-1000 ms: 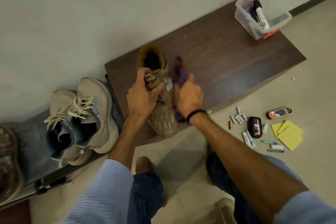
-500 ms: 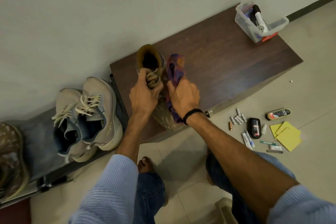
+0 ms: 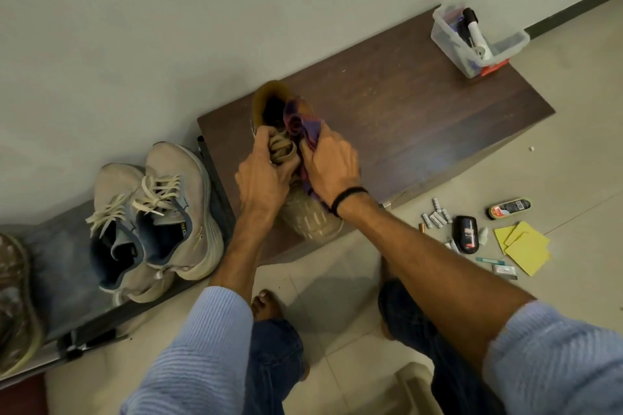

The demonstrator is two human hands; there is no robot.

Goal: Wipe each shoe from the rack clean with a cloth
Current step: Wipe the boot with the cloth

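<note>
At the front left corner of the wooden cabinet top (image 3: 421,118), fingers of the left hand (image 3: 263,178) curl round the laces (image 3: 281,148) of the tan shoe (image 3: 313,222), pinning it toe-out over the front edge; fingers of the right hand (image 3: 332,168) clutch the purple cloth (image 3: 310,126), bunched against the shoe's side by the collar. Step, I judge: wiping this shoe's upper; next calls for a firm stroke toward the toe, left grip steady. Wrists bent down, forearms stretched forward.
</note>
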